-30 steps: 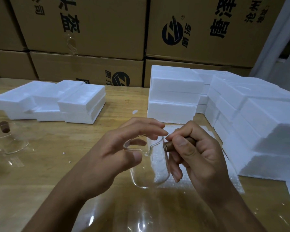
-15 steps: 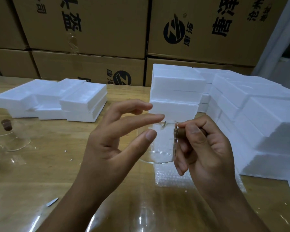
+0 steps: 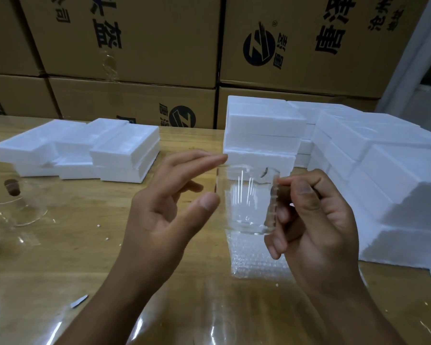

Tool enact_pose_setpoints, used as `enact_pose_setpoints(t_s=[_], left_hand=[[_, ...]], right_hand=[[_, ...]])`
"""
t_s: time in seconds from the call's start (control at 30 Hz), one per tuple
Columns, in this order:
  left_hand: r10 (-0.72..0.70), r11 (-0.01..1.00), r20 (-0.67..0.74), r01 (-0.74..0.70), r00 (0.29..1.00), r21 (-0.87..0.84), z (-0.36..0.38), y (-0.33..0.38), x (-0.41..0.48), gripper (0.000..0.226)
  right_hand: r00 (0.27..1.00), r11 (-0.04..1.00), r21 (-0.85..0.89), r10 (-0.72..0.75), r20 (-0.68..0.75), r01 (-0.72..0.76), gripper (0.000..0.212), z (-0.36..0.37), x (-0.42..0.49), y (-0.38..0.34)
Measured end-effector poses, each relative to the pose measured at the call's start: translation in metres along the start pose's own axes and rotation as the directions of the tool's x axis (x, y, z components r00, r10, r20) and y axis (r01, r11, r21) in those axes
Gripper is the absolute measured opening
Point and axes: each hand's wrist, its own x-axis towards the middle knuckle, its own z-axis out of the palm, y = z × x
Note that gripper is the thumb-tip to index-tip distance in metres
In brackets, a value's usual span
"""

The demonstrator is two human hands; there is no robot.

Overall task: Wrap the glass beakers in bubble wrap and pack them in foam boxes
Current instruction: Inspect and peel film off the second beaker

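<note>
We are holding the glass beaker upright in the air, above the counter and in front of the middle stack of foam boxes. Our right hand is gripping the brown handle on the beaker's right side. The thumb and forefinger are pinching it and the remaining fingers are curling beneath. Our left hand is lying open at the beaker's left. Its fingers are extending towards the rim and the thumb is pointing at the left wall. We cannot tell whether either is touching the glass.

A sheet of bubble wrap is lying flat on the counter directly below the beaker, partly hidden by the right hand. Clear plastic film is covering the near edge of the counter under our forearms and catching the light.

The right block of foam boxes is standing just beside the middle stack, several layers high. The low group of foam boxes is sitting well apart, on the far left of the counter. A second glass vessel with a brown piece above it is standing at the counter's left edge, its outline faint. A small grey scrap is lying near our left forearm. Stacked cardboard cartons with dark printing are rising behind the counter.
</note>
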Motion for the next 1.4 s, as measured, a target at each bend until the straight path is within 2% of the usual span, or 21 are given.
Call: enact_pose_setpoints(t_s=[0.23, 0.53, 0.63, 0.73, 0.83, 1.03, 1.17, 1.4], left_hand=[[-0.082, 0.995, 0.02, 0.083, 0.996, -0.056, 0.0011, -0.0039, -0.0013, 0.035], [-0.192, 0.964, 0.106, 0.208, 0.976, -0.166, 0.0009, -0.0072, -0.0002, 0.033], [-0.233, 0.953, 0.151, 0.256, 0.961, -0.159, -0.0011, -0.0081, -0.0003, 0.051], [-0.237, 0.938, 0.224, 0.283, 0.945, -0.201, -0.0028, -0.0066, 0.0004, 0.059], [-0.218, 0.921, 0.264, 0.288, 0.94, -0.263, -0.0019, -0.0045, 0.002, 0.057], [-0.233, 0.95, 0.234, 0.273, 0.944, -0.155, -0.0011, -0.0046, 0.0013, 0.059], [-0.208, 0.96, 0.254, 0.248, 0.944, -0.133, -0.0033, -0.0047, 0.0018, 0.038], [-0.167, 0.957, 0.259, 0.22, 0.951, -0.191, -0.0044, -0.0037, 0.0004, 0.039]], right_hand=[[1.0, 1.0, 0.003, 0.007, -0.013, -0.007, 0.026, 0.0008, -0.0004, -0.001], [0.995, 0.994, 0.095, 0.038, 0.09, -0.047, 0.027, 0.0031, -0.001, 0.0017], [0.993, 0.993, 0.107, 0.042, 0.114, -0.054, 0.028, 0.0037, -0.0007, 0.0016], [0.988, 0.993, 0.104, 0.047, 0.146, -0.063, 0.028, 0.0037, -0.0007, 0.0017], [0.987, 0.997, 0.048, 0.056, 0.153, -0.065, 0.027, 0.0027, -0.0009, 0.0024], [0.989, 0.997, -0.081, 0.032, 0.143, -0.021, 0.024, 0.003, -0.0016, 0.005], [0.988, 0.989, -0.144, 0.036, 0.148, -0.015, 0.026, 0.0027, -0.0024, 0.0049], [0.986, 0.978, -0.207, 0.059, 0.155, -0.025, 0.024, 0.0051, -0.0036, 0.0036]])
